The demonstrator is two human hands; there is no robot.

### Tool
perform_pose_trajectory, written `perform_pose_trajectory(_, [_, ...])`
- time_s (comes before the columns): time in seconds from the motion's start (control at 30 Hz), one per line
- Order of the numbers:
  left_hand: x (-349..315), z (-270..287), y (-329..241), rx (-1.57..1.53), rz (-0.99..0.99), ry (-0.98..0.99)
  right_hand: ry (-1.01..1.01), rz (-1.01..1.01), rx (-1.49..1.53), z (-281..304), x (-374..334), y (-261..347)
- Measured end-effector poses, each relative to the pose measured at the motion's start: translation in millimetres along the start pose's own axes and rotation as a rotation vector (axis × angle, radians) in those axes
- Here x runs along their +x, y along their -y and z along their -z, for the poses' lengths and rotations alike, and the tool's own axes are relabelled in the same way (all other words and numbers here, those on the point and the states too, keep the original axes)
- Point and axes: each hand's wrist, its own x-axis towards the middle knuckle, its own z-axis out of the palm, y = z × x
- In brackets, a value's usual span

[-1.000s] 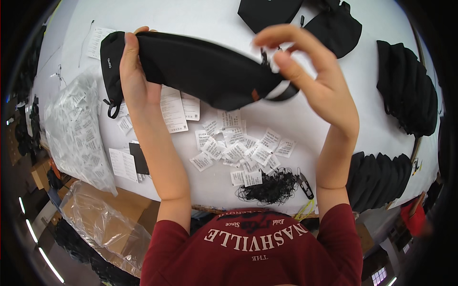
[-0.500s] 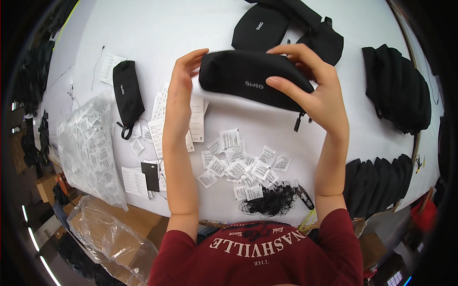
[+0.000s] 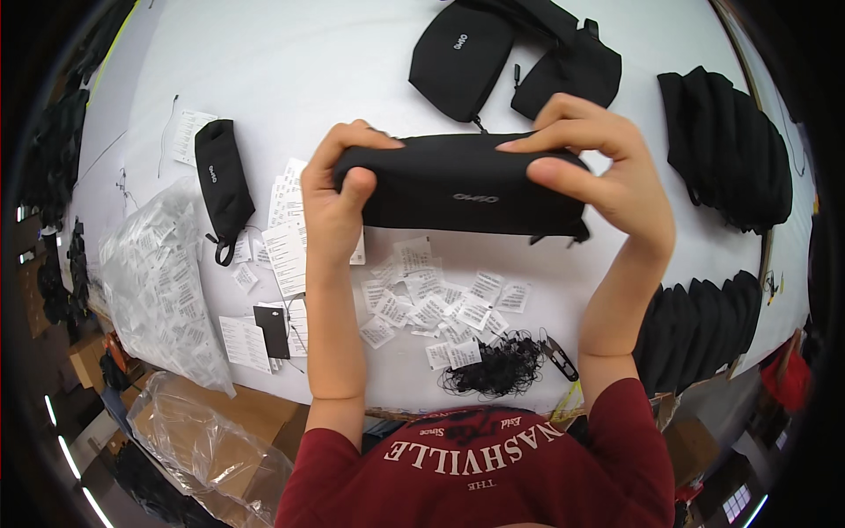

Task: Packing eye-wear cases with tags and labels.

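Observation:
A black zip pouch (image 3: 449, 189) is held up above the white table, its long side running left to right. My left hand (image 3: 341, 176) grips its left end, thumb in front and fingers over the top edge. At the right end my right hand (image 3: 607, 163) pinches the upper edge between thumb and fingers. Below the pouch lie a heap of small white sachets (image 3: 431, 308), a tangle of black cords (image 3: 493, 365) and a pair of thread snips (image 3: 559, 359). Printed cards (image 3: 283, 251) are partly covered by my left forearm.
Another black pouch (image 3: 224, 185) lies at left, beside a clear bag of sachets (image 3: 158, 290). More black pouches (image 3: 462, 57) are at the far side. Stacked pouches (image 3: 726, 150) and a row of pouches (image 3: 700, 334) line the right edge. A black tag (image 3: 272, 332) rests on papers.
My left hand has closed on the pouch's left end, where it was mostly flat against it before. The pouch now hangs level and stretched, slightly nearer to me.

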Motion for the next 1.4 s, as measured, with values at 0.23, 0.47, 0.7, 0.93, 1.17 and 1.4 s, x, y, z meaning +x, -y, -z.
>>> perform_pose_trajectory(0.23, [1,-28,-1,0.422,0.359,0.463,-0.406,-0.576,-0.516,103,-95,-16])
perform_pose_trajectory(0.47, [-38,-83,2,0.558,0.168,1.003,-0.352,-0.356,-0.319,74,-57,0])
perform_pose_trajectory(0.7, [-78,-125,7,0.629,0.017,1.138,-0.22,-0.679,-0.619,53,-41,27])
perform_pose_trajectory(0.93, [-37,-98,9,0.353,0.144,1.091,-0.206,-0.596,-0.661,48,-44,3])
perform_pose_trajectory(1.17, [-9,-49,-8,-0.104,0.313,0.468,0.32,-0.353,-0.11,19,-14,14])
perform_pose_trajectory(1.4, [-6,-45,-11,-0.022,0.268,0.115,0.226,-0.305,-0.124,-24,8,4])
